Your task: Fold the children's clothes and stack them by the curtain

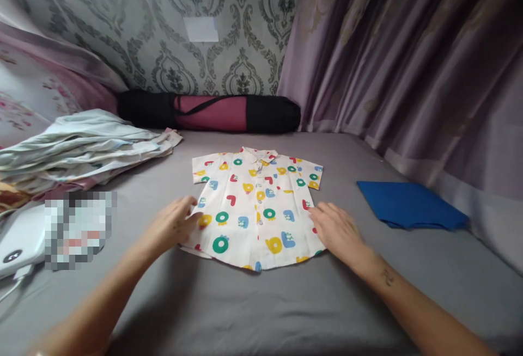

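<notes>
A small white short-sleeved shirt [255, 203] with red, yellow, green and blue shapes lies flat, front up, on the grey bed sheet [253, 307]. My left hand [174, 222] rests palm down on the shirt's lower left edge, fingers stretched out. My right hand [335, 228] lies flat on the lower right edge, fingers also extended. Neither hand holds anything.
A folded blue cloth [411, 203] lies to the right near the purple curtain [408, 62]. A pile of pale clothes [77, 149] sits at left. A black and maroon rolled bag [212, 112] lies against the patterned wall. A white device [20, 241] is at far left.
</notes>
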A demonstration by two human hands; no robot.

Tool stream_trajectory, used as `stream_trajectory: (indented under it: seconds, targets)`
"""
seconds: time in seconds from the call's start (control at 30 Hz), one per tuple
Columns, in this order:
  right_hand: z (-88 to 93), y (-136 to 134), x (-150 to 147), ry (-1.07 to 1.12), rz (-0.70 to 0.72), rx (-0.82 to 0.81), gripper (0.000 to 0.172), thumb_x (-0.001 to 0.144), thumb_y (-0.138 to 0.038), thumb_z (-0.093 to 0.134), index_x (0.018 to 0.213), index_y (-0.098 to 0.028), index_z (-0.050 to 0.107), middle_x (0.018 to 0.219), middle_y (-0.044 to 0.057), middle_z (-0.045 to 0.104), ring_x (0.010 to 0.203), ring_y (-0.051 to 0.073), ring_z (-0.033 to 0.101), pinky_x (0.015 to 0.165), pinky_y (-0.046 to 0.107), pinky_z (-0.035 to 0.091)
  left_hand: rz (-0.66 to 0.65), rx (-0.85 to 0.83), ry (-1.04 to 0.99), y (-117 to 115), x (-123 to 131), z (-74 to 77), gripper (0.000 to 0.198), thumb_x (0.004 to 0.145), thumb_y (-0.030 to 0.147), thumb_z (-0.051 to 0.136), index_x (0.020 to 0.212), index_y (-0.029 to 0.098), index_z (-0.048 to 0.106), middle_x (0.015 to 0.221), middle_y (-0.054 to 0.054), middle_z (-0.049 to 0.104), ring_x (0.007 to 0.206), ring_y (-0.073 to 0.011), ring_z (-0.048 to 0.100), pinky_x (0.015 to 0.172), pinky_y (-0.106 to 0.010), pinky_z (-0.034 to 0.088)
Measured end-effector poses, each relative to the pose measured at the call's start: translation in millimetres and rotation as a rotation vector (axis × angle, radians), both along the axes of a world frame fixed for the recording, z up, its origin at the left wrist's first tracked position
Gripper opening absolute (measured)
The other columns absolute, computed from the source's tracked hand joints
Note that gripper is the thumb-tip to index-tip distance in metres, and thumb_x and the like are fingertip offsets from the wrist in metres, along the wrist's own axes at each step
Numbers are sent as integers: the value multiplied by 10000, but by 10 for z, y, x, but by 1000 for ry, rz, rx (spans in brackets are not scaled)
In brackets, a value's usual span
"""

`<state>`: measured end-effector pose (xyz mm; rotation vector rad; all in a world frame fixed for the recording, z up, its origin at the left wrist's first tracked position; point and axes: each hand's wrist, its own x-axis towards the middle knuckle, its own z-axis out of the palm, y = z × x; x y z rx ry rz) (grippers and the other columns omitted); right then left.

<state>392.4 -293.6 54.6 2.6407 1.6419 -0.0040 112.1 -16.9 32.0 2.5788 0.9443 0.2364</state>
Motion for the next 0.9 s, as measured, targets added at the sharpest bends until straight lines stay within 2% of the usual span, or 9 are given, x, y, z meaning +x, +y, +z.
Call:
stream_trajectory:
  seconds: [0.07,0.13,0.2,0.3,0.43,0.53,0.63,0.73,0.9]
  targets:
    - [-64,181,-90,48,154,68,462,982,-314,293,1330,-143,543,1356,161,549,1265,287,483,1029,423,383,-229,51,-84,-95,233,-23,354,914,491,371,1088,234,541,1113,-98,616,994,-236,606,849,-354,468]
    - [-165,357,-172,124,275,86,562,989,-397,279,1463,-110,373,1528,142,344,1416,274,283,1152,445,233,-445,71,-114,-175,490,-80,407,940,470,337,1214,223,509,1319,-124,539,1222,-249,512,984,-364,428]
    - [-262,502,-206,192,316,69,629,992,-463,229,1510,-110,270,1583,119,195,1465,258,136,1188,468,127,-523,117,-60,-203,714,-161,506,949,502,326,1347,206,428,1468,-133,419,1389,-278,339,1106,-420,319]
    - [-349,661,-136,272,284,24,693,985,-521,145,1531,-96,184,1594,118,109,1473,242,54,1193,480,83,-443,151,65,-116,925,-299,647,948,582,281,1444,169,325,1537,-160,315,1445,-300,224,1159,-482,209]
    - [-381,843,73,269,258,6,735,973,-551,124,1536,-79,132,1597,122,70,1473,234,21,1195,468,31,-332,184,101,153,1026,-458,721,943,613,238,1464,120,300,1564,-183,241,1456,-307,183,1165,-480,184]
    - [-404,1001,216,248,240,16,756,965,-572,115,1533,-75,152,1597,126,83,1474,237,32,1192,467,26,-275,206,102,353,1055,-524,700,939,606,253,1466,147,309,1557,-168,270,1452,-308,199,1164,-477,181]
    - [-435,1178,339,235,195,26,772,960,-580,129,1522,-55,193,1593,142,115,1474,244,59,1188,460,25,-246,212,101,487,1090,-517,669,943,596,253,1457,175,320,1549,-156,291,1451,-293,206,1162,-460,186]
    - [-462,1357,466,230,135,36,764,962,-564,142,1518,-42,200,1592,146,127,1472,250,79,1184,463,18,-252,223,112,563,1165,-456,648,954,580,237,1428,151,344,1541,-176,293,1445,-297,221,1148,-468,207]
    - [-470,1637,734,234,56,26,741,965,-538,140,1520,-50,191,1595,141,124,1469,264,92,1180,474,51,-234,279,112,706,1403,-407,553,975,480,267,1369,118,401,1502,-205,350,1420,-304,275,1134,-482,219]
